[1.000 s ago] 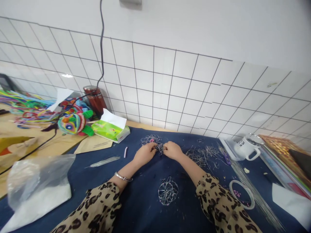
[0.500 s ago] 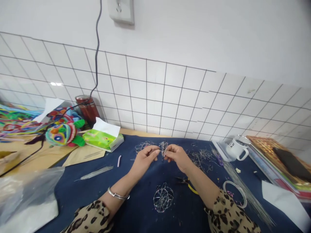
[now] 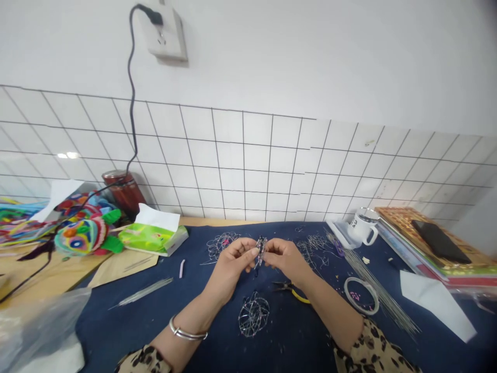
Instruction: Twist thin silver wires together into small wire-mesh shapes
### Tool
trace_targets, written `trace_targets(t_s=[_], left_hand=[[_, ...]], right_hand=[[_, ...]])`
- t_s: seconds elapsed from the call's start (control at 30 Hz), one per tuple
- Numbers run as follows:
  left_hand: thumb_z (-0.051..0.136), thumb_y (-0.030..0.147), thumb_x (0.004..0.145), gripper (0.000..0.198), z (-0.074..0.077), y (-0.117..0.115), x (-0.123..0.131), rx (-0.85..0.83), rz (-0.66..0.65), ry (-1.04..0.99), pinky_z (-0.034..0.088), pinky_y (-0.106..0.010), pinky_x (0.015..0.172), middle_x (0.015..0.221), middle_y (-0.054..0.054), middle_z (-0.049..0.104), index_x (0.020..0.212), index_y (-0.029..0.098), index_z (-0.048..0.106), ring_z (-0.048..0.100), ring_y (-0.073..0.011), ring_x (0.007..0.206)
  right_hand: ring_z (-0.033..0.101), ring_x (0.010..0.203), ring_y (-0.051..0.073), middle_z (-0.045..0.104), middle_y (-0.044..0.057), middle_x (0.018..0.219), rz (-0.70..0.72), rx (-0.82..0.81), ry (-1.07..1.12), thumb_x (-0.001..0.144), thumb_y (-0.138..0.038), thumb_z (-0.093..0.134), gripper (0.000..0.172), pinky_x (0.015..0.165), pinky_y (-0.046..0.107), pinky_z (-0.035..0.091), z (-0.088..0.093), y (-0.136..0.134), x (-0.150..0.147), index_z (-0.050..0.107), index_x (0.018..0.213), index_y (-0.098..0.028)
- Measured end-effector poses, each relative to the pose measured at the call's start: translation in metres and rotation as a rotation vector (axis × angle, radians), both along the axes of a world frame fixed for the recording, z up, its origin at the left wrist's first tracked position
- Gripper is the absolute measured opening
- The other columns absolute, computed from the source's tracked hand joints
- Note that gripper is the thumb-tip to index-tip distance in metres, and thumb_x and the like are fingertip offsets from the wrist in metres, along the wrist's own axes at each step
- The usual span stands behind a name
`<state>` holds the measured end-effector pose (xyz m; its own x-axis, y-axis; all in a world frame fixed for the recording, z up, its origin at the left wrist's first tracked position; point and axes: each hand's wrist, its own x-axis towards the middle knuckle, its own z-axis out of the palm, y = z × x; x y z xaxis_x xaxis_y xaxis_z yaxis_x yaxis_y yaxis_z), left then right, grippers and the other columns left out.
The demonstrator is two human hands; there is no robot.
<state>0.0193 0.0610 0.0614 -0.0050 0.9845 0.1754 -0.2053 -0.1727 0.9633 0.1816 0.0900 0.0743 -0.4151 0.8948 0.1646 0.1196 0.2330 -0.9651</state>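
Between my two hands, above the dark blue cloth (image 3: 217, 331), is a small bundle of bent silvery wire (image 3: 261, 249). My left hand (image 3: 237, 259) pinches its left side with thumb and forefinger. On the right side, my right hand (image 3: 284, 257) grips it with closed fingers. Just below lies a round wire-frame ornament (image 3: 253, 314) on the cloth. Yellow-handled pliers (image 3: 292, 291) rest partly under my right forearm. Behind my left hand sits another wire tangle (image 3: 219, 245) with a pink spot. More loose bent wires (image 3: 313, 246) lie beyond my right hand.
At right are straight wires (image 3: 382, 292), a clear ring (image 3: 362, 296) around pink beads, a white mug (image 3: 364, 228) and a phone (image 3: 440, 241) on stacked books. Leftward are a tissue pack (image 3: 153, 235), a colourful plush toy (image 3: 83, 235), thin wires (image 3: 142, 292) and a plastic bag (image 3: 42, 316).
My view has shifted, so the table things appear further left. My hands have drawn closer together around the wire bundle, which now looks narrower.
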Motion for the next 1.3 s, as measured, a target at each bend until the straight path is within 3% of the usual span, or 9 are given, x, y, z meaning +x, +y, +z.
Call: trace_targets(t_s=[0.13, 0.23, 0.33, 0.43, 0.5, 0.63, 0.87, 1.2, 1.3], left_hand=[[0.062, 0.030, 0.077, 0.014, 0.002, 0.005, 0.011, 0.084, 0.010, 0.096, 0.036, -0.021, 0.053, 0.057, 0.004, 0.049, 0.076, 0.017, 0.055, 0.043, -0.0088, 0.053], [0.055, 0.030, 0.081, 0.015, 0.005, 0.012, 0.014, 0.167, 0.029, 0.213, 0.038, -0.023, 0.058, 0.060, 0.003, 0.048, 0.074, 0.018, 0.052, 0.045, -0.0108, 0.058], [0.050, 0.030, 0.084, 0.014, 0.009, 0.022, 0.012, 0.239, 0.072, 0.255, 0.040, -0.025, 0.063, 0.065, 0.002, 0.050, 0.076, 0.018, 0.050, 0.047, -0.0124, 0.062], [0.050, 0.030, 0.084, 0.013, 0.011, 0.031, 0.009, 0.264, 0.094, 0.191, 0.042, -0.025, 0.063, 0.072, 0.000, 0.055, 0.078, 0.018, 0.048, 0.050, -0.0120, 0.062], [0.048, 0.031, 0.086, 0.014, 0.010, 0.033, 0.010, 0.233, 0.069, 0.147, 0.043, -0.026, 0.062, 0.073, -0.001, 0.059, 0.080, 0.018, 0.047, 0.051, -0.0113, 0.058], [0.048, 0.033, 0.086, 0.015, 0.011, 0.029, 0.019, 0.194, 0.083, 0.077, 0.045, -0.026, 0.061, 0.077, -0.002, 0.062, 0.083, 0.018, 0.047, 0.054, -0.0107, 0.056], [0.049, 0.028, 0.085, 0.010, 0.021, 0.021, 0.026, 0.308, 0.158, 0.249, 0.045, -0.026, 0.065, 0.077, -0.001, 0.058, 0.084, 0.018, 0.053, 0.053, -0.0120, 0.064], [0.047, 0.024, 0.085, 0.008, 0.036, 0.022, 0.034, 0.411, 0.239, 0.651, 0.044, -0.028, 0.072, 0.088, -0.004, 0.062, 0.083, 0.019, 0.053, 0.057, -0.0156, 0.076], [0.048, 0.025, 0.085, 0.008, 0.038, 0.021, 0.041, 0.402, 0.214, 0.668, 0.045, -0.028, 0.074, 0.091, -0.005, 0.062, 0.084, 0.019, 0.053, 0.058, -0.0166, 0.079]], right_hand=[[0.050, 0.065, 0.012, 0.057, -0.001, 0.070, -0.131, 0.160, -0.060, 0.072, -0.027, 0.063, 0.009, 0.061, 0.023, 0.039, 0.001, -0.002, 0.007, 0.062, 0.072, -0.018], [0.049, 0.063, 0.012, 0.055, -0.002, 0.069, -0.165, 0.148, -0.026, 0.071, -0.027, 0.062, 0.008, 0.059, 0.023, 0.039, 0.002, -0.004, 0.012, 0.061, 0.072, -0.019], [0.048, 0.059, 0.011, 0.054, -0.002, 0.066, -0.228, 0.105, 0.126, 0.075, -0.027, 0.059, 0.008, 0.057, 0.023, 0.040, 0.004, -0.006, 0.016, 0.060, 0.076, -0.020], [0.048, 0.058, 0.009, 0.059, 0.000, 0.082, -0.293, 0.106, 0.324, 0.076, -0.025, 0.057, 0.005, 0.059, 0.024, 0.042, 0.006, -0.006, 0.020, 0.057, 0.075, -0.019], [0.048, 0.056, 0.008, 0.060, 0.001, 0.091, -0.267, 0.105, 0.372, 0.075, -0.022, 0.057, 0.005, 0.058, 0.025, 0.043, 0.006, -0.007, 0.021, 0.056, 0.072, -0.019], [0.053, 0.058, 0.010, 0.063, 0.002, 0.084, -0.185, 0.076, 0.324, 0.075, -0.021, 0.057, 0.002, 0.056, 0.025, 0.044, 0.006, -0.008, 0.022, 0.056, 0.075, -0.019], [0.058, 0.063, 0.012, 0.061, 0.003, 0.091, 0.000, -0.032, 0.400, 0.074, -0.023, 0.056, 0.026, 0.053, 0.024, 0.046, 0.010, -0.008, 0.029, 0.056, 0.100, -0.021], [0.054, 0.054, 0.009, 0.058, -0.002, 0.072, -0.052, -0.122, 0.447, 0.071, -0.023, 0.064, 0.019, 0.047, 0.021, 0.042, 0.002, -0.006, 0.025, 0.056, 0.088, -0.018], [0.054, 0.055, 0.010, 0.057, -0.002, 0.068, -0.116, -0.121, 0.500, 0.070, -0.025, 0.065, 0.019, 0.047, 0.021, 0.042, 0.002, -0.006, 0.023, 0.055, 0.085, -0.018]])
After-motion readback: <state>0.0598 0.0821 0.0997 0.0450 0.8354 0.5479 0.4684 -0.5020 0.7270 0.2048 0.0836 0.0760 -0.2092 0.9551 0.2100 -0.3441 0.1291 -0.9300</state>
